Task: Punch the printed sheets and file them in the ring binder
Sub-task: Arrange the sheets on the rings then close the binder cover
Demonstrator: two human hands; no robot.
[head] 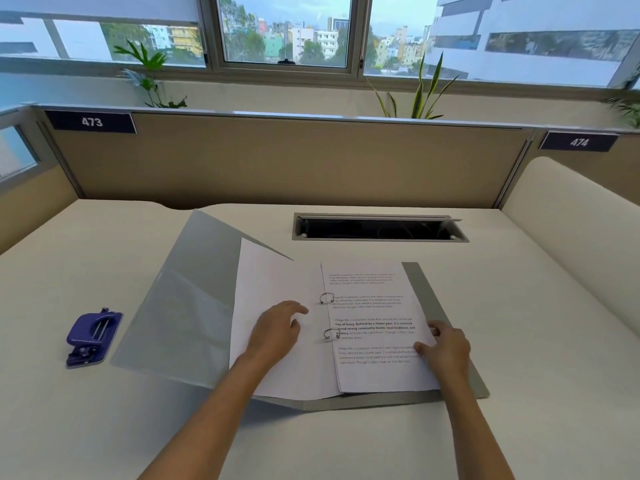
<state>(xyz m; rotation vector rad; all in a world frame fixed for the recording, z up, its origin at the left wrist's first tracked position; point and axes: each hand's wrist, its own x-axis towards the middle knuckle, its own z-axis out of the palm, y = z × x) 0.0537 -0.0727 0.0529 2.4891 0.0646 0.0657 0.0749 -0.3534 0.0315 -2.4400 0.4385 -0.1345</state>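
Observation:
A grey ring binder (180,306) lies open in the middle of the desk, its left cover raised a little. Two metal rings (329,315) stand at its spine. On the right side a stack of printed sheets (374,327) sits on the rings, text facing up. A blank white sheet (270,278) lies turned over on the left side. My left hand (277,332) rests flat on that blank sheet, fingers relaxed and pointing toward the rings. My right hand (446,348) pinches the right edge of the printed stack. A purple hole punch (91,336) sits on the desk, left of the binder.
A recessed cable tray (379,227) with its lid open lies in the desk behind the binder. A beige partition (277,161) closes off the back, with a rounded divider (571,220) at the right. Plants stand behind the partition.

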